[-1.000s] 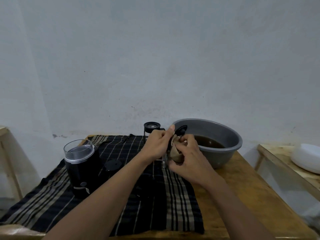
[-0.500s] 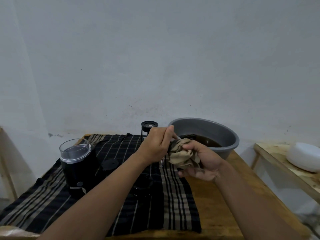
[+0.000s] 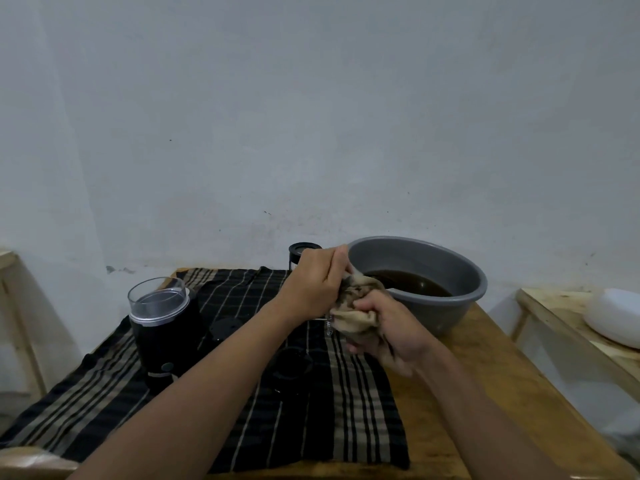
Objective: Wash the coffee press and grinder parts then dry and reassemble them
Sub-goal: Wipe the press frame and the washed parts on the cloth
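Observation:
My left hand (image 3: 318, 282) is closed on a small press part that the beige rag (image 3: 356, 306) mostly hides. Only a bit of shiny metal (image 3: 327, 323) shows beneath it. My right hand (image 3: 388, 329) grips the rag bunched around that part, just in front of the grey basin (image 3: 450, 306) of dark brown water. The black grinder (image 3: 162, 334) with its clear lid stands upright at the left on the striped cloth (image 3: 346, 410). Two black round parts (image 3: 225, 329) (image 3: 291, 367) lie on the cloth. The press top (image 3: 304, 249) peeks out behind my left hand.
The wooden table (image 3: 467, 393) shows bare wood right of the striped cloth. A lower wooden bench (image 3: 554, 323) at the right carries a white rounded object (image 3: 616, 317). A plain wall runs close behind the table.
My right hand has turned over and closed the rag more tightly around the part. The black end that stuck out above the hands a second ago is now covered.

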{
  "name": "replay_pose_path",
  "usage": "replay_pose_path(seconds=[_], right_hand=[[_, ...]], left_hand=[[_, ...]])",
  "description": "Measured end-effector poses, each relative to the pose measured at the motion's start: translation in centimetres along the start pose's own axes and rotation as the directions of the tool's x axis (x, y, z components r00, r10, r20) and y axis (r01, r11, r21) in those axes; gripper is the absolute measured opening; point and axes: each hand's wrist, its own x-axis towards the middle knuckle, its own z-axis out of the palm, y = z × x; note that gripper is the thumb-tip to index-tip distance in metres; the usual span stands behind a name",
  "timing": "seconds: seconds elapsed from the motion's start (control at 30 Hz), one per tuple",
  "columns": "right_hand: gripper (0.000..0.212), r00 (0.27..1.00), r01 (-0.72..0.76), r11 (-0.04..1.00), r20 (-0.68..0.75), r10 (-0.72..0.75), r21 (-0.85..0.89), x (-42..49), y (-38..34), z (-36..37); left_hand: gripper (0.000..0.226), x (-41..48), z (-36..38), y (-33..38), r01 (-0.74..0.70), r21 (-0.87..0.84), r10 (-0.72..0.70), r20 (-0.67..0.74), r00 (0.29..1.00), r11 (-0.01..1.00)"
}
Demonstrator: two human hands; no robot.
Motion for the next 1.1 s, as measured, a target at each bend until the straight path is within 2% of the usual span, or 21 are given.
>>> replay_pose_path(seconds=[0.03,0.07,0.1,0.13,0.2,0.27,0.33,0.4,0.47,0.5,0.53,0.6,0.7,0.77,0.8,0.83,0.87,0.9,0.97,1.03,1.1], right_hand=[[0.016,0.992,-0.078,0.959,0.113,0.049,0.272,-0.3,0.4,0.1],[0.021,0.978,-0.112,0.887,0.210,0.018,0.447,-0.3,0.8,0.3],[0.028,0.970,-0.106,0.827,0.239,-0.035,0.553,-0.2,1.2,0.4],[0.035,0.973,-0.068,0.786,0.216,-0.085,0.615,-0.1,1.4,0.5],[0.034,0.978,0.055,0.778,0.124,-0.169,0.626,-0.1,0.7,1.1],[0.025,0.978,0.206,0.847,-0.069,-0.197,0.491,-0.4,-0.7,0.9],[0.022,0.928,0.315,0.898,-0.299,-0.223,0.307,-0.3,-1.5,-0.8],[0.023,0.794,0.360,0.931,-0.545,-0.269,0.064,0.1,-2.0,-2.6],[0.033,0.644,0.320,0.932,-0.683,-0.345,-0.169,0.2,-2.8,-3.4],[0.039,0.612,0.291,0.923,-0.693,-0.381,-0.251,0.0,-3.4,-3.4],[0.042,0.615,0.259,0.909,-0.670,-0.416,-0.326,-0.3,-3.9,-3.0],[0.039,0.699,0.180,0.859,-0.552,-0.455,-0.480,-0.9,-4.5,-2.0],[0.014,0.865,0.103,0.681,-0.273,-0.422,-0.725,-0.9,-2.7,0.1],[0.013,0.877,0.142,0.515,-0.133,-0.461,-0.845,-0.4,-0.6,0.9],[0.014,0.869,0.179,0.466,-0.083,-0.487,-0.866,-0.1,0.1,1.4],[0.016,0.862,0.207,0.470,-0.067,-0.502,-0.858,0.1,0.5,1.6],[0.016,0.866,0.214,0.559,-0.109,-0.488,-0.801,0.0,0.3,2.0],[0.017,0.885,0.198,0.690,-0.176,-0.431,-0.696,0.0,-0.1,2.1],[0.027,0.938,0.143,0.900,-0.234,-0.256,-0.411,0.3,-0.7,1.9],[0.032,0.936,0.159,0.960,-0.274,-0.220,-0.229,0.3,-1.1,1.9],[0.029,0.847,0.242,0.918,-0.393,-0.358,-0.315,0.9,-1.3,1.9]], left_hand=[[0.054,-0.2,-0.1,0.1,-0.100,-0.005,0.100,-0.027,0.995,0.995],[0.051,-0.1,-0.1,0.1,-0.180,0.006,0.180,-0.064,0.981,0.984],[0.048,0.1,0.1,0.3,-0.231,0.022,0.232,-0.107,0.967,0.973],[0.046,0.5,0.3,0.5,-0.247,0.028,0.249,-0.155,0.956,0.969],[0.047,1.1,0.5,0.9,-0.161,-0.012,0.153,-0.257,0.954,0.987],[0.050,1.0,0.4,0.8,0.029,-0.094,-0.055,-0.286,0.957,0.995],[0.054,0.7,0.3,-0.2,0.262,-0.211,-0.304,-0.201,0.931,0.942],[0.064,0.2,-0.1,-1.1,0.411,-0.383,-0.474,-0.085,0.876,0.827],[0.078,-0.4,-0.5,-1.4,0.471,-0.428,-0.515,0.015,0.857,0.772],[0.077,-0.8,-0.6,-1.1,0.475,-0.411,-0.502,0.049,0.864,0.778],[0.072,-1.0,-0.5,-0.9,0.479,-0.402,-0.498,0.063,0.865,0.781],[0.064,-1.0,-0.2,-0.5,0.512,-0.440,-0.532,0.089,0.842,0.738],[0.060,-0.4,0.5,0.2,0.563,-0.522,-0.620,0.082,0.780,0.640],[0.044,-0.1,0.9,0.5,0.586,-0.564,-0.674,0.069,0.736,0.582],[0.035,0.0,0.9,0.5,0.582,-0.575,-0.687,0.047,0.726,0.576],[0.030,-0.1,0.8,0.7,0.575,-0.571,-0.689,0.023,0.724,0.586],[0.030,-0.3,0.7,0.6,0.575,-0.554,-0.692,-0.003,0.722,0.602],[0.032,-0.5,0.6,0.4,0.575,-0.534,-0.691,-0.025,0.722,0.620],[0.032,-0.6,0.3,0.2,0.588,-0.508,-0.703,-0.051,0.709,0.630],[0.025,-0.6,0.0,0.5,0.613,-0.548,-0.732,0.002,0.682,0.570],[0.020,-0.3,-0.2,0.7,0.639,-0.595,-0.767,0.059,0.639,0.487]])
